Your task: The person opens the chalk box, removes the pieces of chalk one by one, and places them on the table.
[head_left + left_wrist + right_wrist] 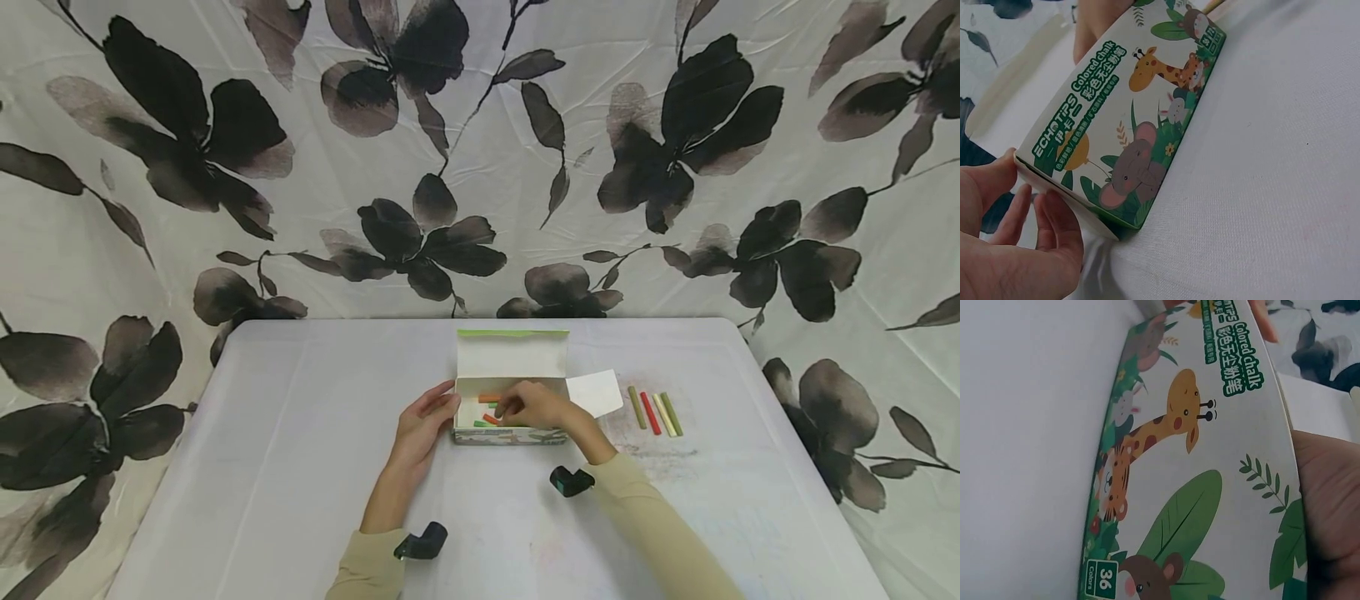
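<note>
A chalk box [510, 436], printed with cartoon animals and "Colored chalk", lies on the table with its lid raised. My left hand [422, 429] holds the box's left end; in the left wrist view its fingertips [1060, 212] are bent against the end panel. My right hand [536, 406] reaches over the right part of the box, fingers bent down inside among the chalk. Orange chalk [489, 398] and green chalk [482, 424] show left of those fingers. In the right wrist view the box's front wall [1210, 437] hides the right fingertips, and I cannot tell whether they pinch a stick.
Right of the box, several chalk sticks lie in a row: an olive stick [637, 407], a red stick [651, 413], a pale yellow stick [664, 415] and another olive one. A white side flap [596, 393] juts toward them. Chalk smudges mark the white tablecloth [300, 433]. Behind hangs a floral cloth [525, 158].
</note>
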### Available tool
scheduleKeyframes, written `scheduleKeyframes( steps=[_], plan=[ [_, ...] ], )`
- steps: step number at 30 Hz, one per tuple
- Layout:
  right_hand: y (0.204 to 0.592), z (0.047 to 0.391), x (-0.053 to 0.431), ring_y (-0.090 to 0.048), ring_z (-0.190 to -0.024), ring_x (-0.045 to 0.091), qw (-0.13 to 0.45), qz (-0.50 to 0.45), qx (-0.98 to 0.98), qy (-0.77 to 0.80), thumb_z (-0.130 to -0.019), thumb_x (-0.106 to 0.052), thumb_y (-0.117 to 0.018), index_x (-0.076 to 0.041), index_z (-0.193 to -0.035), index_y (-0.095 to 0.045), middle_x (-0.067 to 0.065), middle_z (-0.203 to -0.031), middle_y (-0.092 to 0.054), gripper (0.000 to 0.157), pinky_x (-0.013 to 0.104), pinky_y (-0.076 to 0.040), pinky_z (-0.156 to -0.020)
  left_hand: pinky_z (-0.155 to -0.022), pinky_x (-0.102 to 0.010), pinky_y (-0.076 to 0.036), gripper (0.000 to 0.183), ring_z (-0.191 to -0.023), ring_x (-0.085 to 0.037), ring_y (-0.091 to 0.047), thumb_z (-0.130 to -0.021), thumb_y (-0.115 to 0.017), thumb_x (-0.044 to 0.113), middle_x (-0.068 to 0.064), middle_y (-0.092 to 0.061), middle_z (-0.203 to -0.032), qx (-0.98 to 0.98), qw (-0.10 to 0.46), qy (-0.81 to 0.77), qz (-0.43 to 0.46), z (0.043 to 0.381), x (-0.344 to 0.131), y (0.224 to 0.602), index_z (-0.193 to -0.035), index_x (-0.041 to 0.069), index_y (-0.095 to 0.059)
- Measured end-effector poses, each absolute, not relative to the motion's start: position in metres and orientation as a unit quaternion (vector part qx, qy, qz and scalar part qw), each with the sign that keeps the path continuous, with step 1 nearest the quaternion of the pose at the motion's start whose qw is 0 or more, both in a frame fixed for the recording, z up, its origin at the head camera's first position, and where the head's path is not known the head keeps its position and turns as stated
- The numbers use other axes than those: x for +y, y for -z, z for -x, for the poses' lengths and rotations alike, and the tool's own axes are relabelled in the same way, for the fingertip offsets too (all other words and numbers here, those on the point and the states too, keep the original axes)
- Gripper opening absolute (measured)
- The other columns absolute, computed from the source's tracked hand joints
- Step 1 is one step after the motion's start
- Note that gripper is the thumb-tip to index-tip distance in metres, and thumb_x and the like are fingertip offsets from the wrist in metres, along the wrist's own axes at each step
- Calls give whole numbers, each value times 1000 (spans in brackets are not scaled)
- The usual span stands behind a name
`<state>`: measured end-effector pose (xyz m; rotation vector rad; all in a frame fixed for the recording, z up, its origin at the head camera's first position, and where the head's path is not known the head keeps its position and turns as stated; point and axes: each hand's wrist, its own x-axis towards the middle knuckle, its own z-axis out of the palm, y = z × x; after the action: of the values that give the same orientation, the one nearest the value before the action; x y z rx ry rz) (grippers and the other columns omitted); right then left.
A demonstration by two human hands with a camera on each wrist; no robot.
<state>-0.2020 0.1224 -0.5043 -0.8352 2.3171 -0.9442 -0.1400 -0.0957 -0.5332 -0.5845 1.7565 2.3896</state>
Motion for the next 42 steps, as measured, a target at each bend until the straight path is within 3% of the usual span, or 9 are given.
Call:
scheduleKeyframes(
  steps=[11, 24, 42],
  plan=[
    [504, 205, 125, -63, -81, 8, 261, 317, 842, 351, -95, -3, -72, 1, -99, -74, 7, -94, -72, 6, 22, -54, -76, -86, -23, -53, 45, -96, -10, -62, -96, -74, 8, -4, -64, -110, 580, 65, -788, 194, 139, -93, 533, -139, 2, -62],
    [486, 197, 146, -70, -91, 18, 162, 327, 839, 404, -95, -4, -72, 2, -114, -72, 9, -101, -74, 20, 28, -57, -82, -82, -22, -54, 43, -95, -12, -63, -95, -74, 7, -5, -66, -112, 585, 62, -784, 197, 139, -97, 537, -137, 3, -64],
    [453, 196, 198, -71, -97, 22, 77, 215, 856, 464, -94, -15, -77, -3, -119, -72, 7, -104, -73, 29, 34, -56, -85, -85, -25, -54, 43, -94, -11, -63, -95, -74, 7, -5, -66, -111, 590, 62, -782, 191, 141, -95, 533, -137, 2, -63]
  ],
)
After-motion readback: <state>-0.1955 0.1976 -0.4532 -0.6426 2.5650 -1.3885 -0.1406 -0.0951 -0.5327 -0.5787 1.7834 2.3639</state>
